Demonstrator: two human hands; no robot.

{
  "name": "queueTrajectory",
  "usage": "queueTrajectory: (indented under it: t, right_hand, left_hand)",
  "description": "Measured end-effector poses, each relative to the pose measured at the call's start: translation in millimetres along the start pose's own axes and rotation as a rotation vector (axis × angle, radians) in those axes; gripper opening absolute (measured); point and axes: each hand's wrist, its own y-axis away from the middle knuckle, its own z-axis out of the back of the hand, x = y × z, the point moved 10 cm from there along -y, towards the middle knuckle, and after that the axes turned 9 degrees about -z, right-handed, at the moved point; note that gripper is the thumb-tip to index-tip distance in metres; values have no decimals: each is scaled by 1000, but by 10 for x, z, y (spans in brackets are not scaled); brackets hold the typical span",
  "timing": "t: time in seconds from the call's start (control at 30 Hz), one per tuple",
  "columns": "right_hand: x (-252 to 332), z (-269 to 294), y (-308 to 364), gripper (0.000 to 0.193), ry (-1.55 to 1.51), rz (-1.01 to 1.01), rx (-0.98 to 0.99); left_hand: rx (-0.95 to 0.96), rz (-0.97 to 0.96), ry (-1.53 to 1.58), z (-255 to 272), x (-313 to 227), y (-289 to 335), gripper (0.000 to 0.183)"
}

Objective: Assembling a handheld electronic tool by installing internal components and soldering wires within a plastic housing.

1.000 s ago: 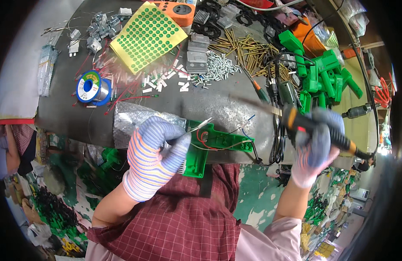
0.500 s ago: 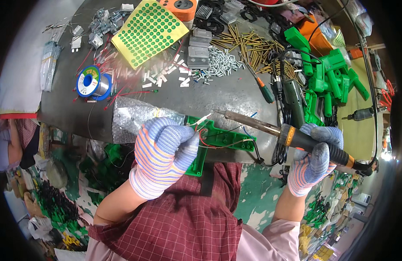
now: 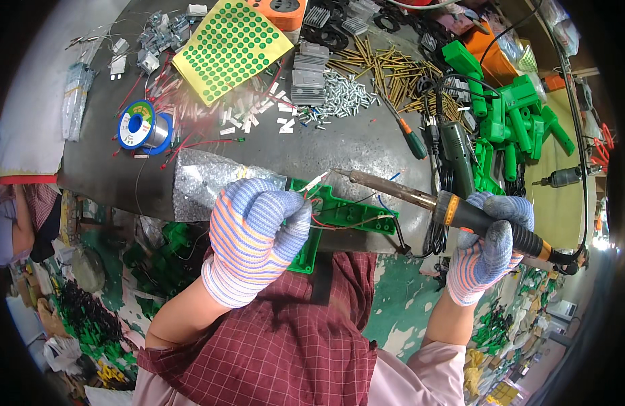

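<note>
Head view: 2 gloved hands over the near edge of the bench.
Green housing (image 3: 339, 214): open side up, partly behind the left hand; wires lie inside, so wiring looks partway along, cover not fitted.
White-sleeved lead (image 3: 316, 181): above the housing, its end at the iron's tip; contact or a finished joint, cannot tell.
Left hand (image 3: 258, 233): thumb and fingers pinched closed on the lead, wrist angled inward.
Right hand (image 3: 492, 247): wrapped round the soldering iron (image 3: 448, 209), tip pointing left.
</note>
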Motion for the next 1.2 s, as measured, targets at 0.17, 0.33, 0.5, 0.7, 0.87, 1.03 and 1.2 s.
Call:
queueTrajectory:
  t: [0.17,0.33,0.5,0.7,0.87,1.03,1.2]
  right_hand:
    - [13,-57,3,40,-27,-84,-13]
    - [-42,-12,-8,38,-32,-54,1]
    - [4,-18,-26,37,6,19,-13]
    - [1,1,-31,38,14,20,-16]
    - [4,-37,-20,38,0,-5,-21]
    - [-12,-12,-19,38,22,5,-18]
    - [-7,160,-83,40,-28,-54,0]
  left_hand:
    - [18,-3,-16,-39,15,1,19]
    - [23,-1,-8,-50,23,4,19]
    - [24,2,2,-70,33,-6,20]
    - [19,-49,-38,-63,-27,-75,18]
    - [49,-5,-20,-101,27,-17,21]
    - [46,-28,-27,-97,2,-20,22]
    - [49,-16,-13,-55,-84,-73,22]
